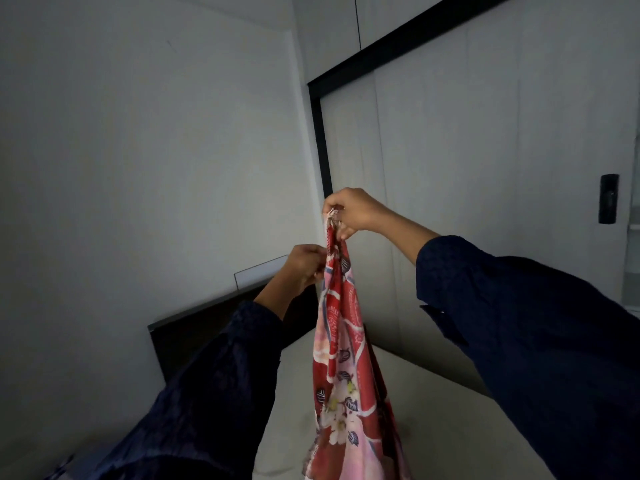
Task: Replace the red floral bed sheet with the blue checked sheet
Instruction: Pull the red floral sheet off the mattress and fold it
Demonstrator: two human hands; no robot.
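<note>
The red floral sheet (346, 368) hangs in a long gathered bundle in front of me, over the bare pale mattress (433, 420). My right hand (349, 211) is raised and grips the sheet's top end in curled fingers. A little lower and to the left, my left hand (304, 266) pinches the sheet's edge. Both arms wear dark blue sleeves. At the bottom left corner a scrap of blue patterned cloth (65, 467) shows; whether it is the blue checked sheet I cannot tell.
A dark headboard (194, 327) stands against the white wall at the left. Behind the bed are pale wardrobe doors (467, 168) with a black frame and a black handle (608, 198). The room is dim.
</note>
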